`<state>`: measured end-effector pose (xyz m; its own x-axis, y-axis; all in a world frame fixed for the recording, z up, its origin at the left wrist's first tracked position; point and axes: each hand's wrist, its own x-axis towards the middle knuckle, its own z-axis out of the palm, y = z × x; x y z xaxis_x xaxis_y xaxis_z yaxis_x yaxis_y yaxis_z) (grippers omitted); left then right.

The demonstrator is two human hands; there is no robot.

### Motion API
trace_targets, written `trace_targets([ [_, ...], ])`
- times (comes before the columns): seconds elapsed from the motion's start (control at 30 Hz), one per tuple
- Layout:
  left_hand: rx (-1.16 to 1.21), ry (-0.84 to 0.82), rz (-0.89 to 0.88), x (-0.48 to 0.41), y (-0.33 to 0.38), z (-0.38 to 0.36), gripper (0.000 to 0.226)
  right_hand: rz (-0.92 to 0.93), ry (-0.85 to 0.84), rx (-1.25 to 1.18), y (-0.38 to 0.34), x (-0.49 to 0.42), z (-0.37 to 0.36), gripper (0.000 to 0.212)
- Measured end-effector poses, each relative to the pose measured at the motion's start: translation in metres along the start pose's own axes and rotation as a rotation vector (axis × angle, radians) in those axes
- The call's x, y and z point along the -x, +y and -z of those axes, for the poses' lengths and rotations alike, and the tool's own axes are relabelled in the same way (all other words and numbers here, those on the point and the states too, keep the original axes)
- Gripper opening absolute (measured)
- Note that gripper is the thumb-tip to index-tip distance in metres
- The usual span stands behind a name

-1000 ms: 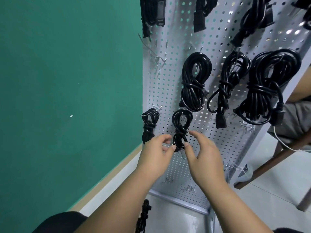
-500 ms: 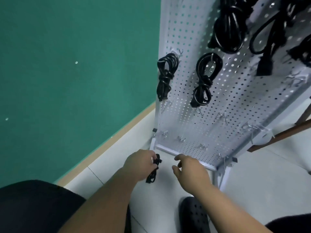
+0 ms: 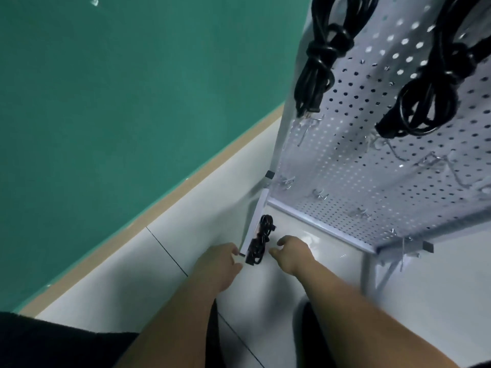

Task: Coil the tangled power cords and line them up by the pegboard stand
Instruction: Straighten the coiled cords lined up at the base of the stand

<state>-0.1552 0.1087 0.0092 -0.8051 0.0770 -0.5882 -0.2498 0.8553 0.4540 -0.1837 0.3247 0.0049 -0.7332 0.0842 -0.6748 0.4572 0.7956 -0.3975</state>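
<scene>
A small coiled black power cord (image 3: pixel 259 239) lies on the white floor tiles, against the left foot bar (image 3: pixel 255 220) of the white pegboard stand (image 3: pixel 372 168). My left hand (image 3: pixel 219 265) sits just left of the cord's near end, fingertips by the foot bar, a small gap between them and the cord. On the cord's right is my right hand (image 3: pixel 291 253), fingers loosely curled and holding nothing. Two more coiled black cords hang on the board, one at its left edge (image 3: pixel 318 65) and one further right (image 3: pixel 430 96).
A green wall (image 3: pixel 119 102) with a tan baseboard (image 3: pixel 164 203) runs along the left. Several bare metal hooks (image 3: pixel 320 193) stick out of the board's lower rows. The stand's right leg (image 3: pixel 368 272) meets the floor. My dark-clothed knees fill the bottom edge.
My hands dropped from the hung cords to the floor. The left hand carried a small coil down, laid it beside the stand's foot and released it.
</scene>
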Motion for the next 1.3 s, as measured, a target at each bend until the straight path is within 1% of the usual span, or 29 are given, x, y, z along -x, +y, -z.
trace_targets([
  [0.07,0.026,0.004,0.018,-0.004,-0.010,-0.007,0.034,-0.042,0.006,-0.062,-0.002,-0.019,-0.006,0.055],
  [0.1,0.027,0.005,0.027,-0.005,-0.014,-0.010,0.034,-0.056,0.011,-0.096,-0.002,-0.029,-0.008,0.052],
  [0.13,0.031,0.006,0.034,-0.005,-0.018,-0.012,0.033,-0.069,0.014,-0.139,-0.004,-0.038,-0.012,0.042],
  [0.17,0.039,0.004,0.040,-0.005,-0.021,-0.015,0.033,-0.084,0.016,-0.177,-0.007,-0.046,-0.016,0.037],
  [0.27,0.050,-0.007,0.051,-0.004,-0.026,-0.022,0.031,-0.114,0.007,-0.223,-0.017,-0.064,-0.028,0.045],
  [0.33,0.061,-0.025,0.061,-0.004,-0.027,-0.025,0.030,-0.130,0.023,-0.220,-0.022,-0.071,-0.036,0.046],
  [0.4,0.069,-0.042,0.067,-0.005,-0.028,-0.029,0.030,-0.140,0.044,-0.208,-0.020,-0.075,-0.045,0.038],
  [0.53,0.063,-0.053,0.068,-0.008,-0.030,-0.034,0.031,-0.165,0.033,-0.248,-0.010,-0.076,-0.050,0.024],
  [0.6,0.073,-0.053,0.068,-0.008,-0.028,-0.034,0.031,-0.151,0.024,-0.263,-0.002,-0.070,-0.046,0.008],
  [0.67,0.097,-0.045,0.052,-0.009,-0.022,-0.033,0.031,-0.117,0.033,-0.319,0.008,-0.062,-0.043,0.004],
  [0.73,0.138,-0.036,0.030,-0.010,-0.012,-0.032,0.033,-0.094,0.045,-0.408,0.020,-0.052,-0.041,0.007],
  [0.83,0.237,0.013,0.010,-0.012,0.007,-0.028,0.037,-0.058,0.011,-0.589,0.030,-0.033,-0.034,0.007],
  [0.93,0.367,0.072,-0.025,-0.008,0.029,-0.020,0.048,0.040,-0.027,-0.680,0.029,-0.007,-0.016,0.019],
  [1.0,0.456,0.080,-0.051,-0.003,0.046,-0.014,0.051,0.105,-0.053,-0.720,0.026,0.014,0.000,0.020],
  [1.07,0.536,0.078,-0.080,0.002,0.062,-0.009,0.048,0.159,-0.067,-0.754,0.021,0.034,0.018,0.019],
  [1.17,0.605,0.062,-0.149,0.015,0.082,0.001,0.043,0.226,-0.090,-0.760,0.018,0.066,0.044,0.026],
  [1.23,0.613,0.035,-0.201,0.026,0.094,0.009,0.043,0.244,-0.067,-0.757,0.020,0.086,0.058,0.034],
  [1.3,0.628,0.001,-0.249,0.036,0.106,0.016,0.041,0.253,-0.009,-0.758,0.023,0.105,0.070,0.038],
])
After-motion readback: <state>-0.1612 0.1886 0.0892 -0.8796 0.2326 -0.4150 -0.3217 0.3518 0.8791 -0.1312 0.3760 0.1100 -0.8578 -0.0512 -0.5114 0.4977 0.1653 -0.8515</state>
